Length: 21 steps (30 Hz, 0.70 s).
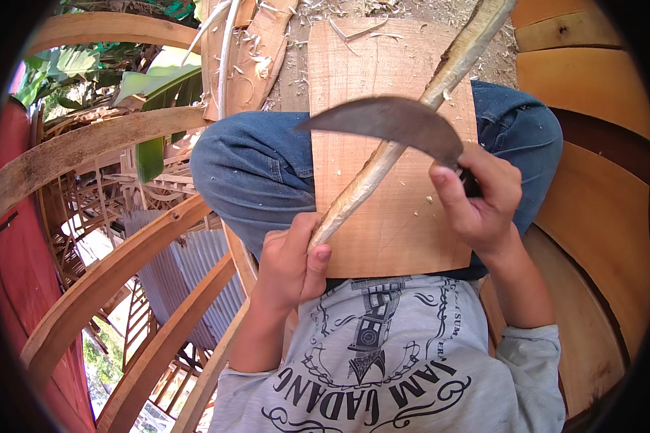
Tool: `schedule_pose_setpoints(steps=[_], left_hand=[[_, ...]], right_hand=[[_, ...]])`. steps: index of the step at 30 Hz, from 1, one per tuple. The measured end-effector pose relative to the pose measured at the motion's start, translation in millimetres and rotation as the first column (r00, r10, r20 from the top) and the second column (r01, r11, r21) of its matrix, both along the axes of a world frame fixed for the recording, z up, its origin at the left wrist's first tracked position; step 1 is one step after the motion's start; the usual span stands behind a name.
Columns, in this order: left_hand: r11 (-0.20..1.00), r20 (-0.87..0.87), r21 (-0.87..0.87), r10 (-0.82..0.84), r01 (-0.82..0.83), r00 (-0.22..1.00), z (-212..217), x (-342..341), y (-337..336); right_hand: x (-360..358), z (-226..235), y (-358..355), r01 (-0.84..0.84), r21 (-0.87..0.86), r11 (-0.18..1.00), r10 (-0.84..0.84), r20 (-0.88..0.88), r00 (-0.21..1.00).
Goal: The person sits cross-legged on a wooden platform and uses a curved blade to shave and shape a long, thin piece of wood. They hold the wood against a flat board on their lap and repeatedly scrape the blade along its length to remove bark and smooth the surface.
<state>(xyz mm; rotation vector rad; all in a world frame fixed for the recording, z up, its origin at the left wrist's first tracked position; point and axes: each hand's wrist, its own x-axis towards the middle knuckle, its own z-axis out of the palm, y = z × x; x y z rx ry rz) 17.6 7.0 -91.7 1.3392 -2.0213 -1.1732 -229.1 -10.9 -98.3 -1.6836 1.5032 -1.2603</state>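
Curved wooden ribs (115,270) and shavings (354,29) surround the seated person, with green leaves at far left. A flat board (404,224) rests across the jeans-clad lap (260,166). On it lies a long pale stick (383,162), running from near left to far right. The left hand (289,263) is clamped on its near end; the right hand (477,198) is closed on a curved dull-metal knife (390,121), blade crossing the stick. Shaving well likely calls for shallow strokes away from the body, stick pinned to the smooth board.
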Motion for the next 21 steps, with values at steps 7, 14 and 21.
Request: schedule_pose_setpoints(steps=[7, 14, 21], left_hand=[[1.0, 0.013, 0.009, -0.003, 0.003, 1.0, -1, 2, -4], [0.999, 0.018, 0.012, -0.044, 0.043, 0.999, 4, 1, -6], [1.0, 0.027, -0.001, -0.026, 0.026, 0.999, 3, 5, -5]], right_hand=[[0, 4, 4, 0.065, 0.178, 0.982, -0.074, 0.045, 0.996], [-10, 0, -2, -0.014, 0.072, 0.997, 0.017, -0.031, 0.999], [-8, 0, 1, 0.055, 0.077, 0.996, -0.059, 0.049, 0.997]])
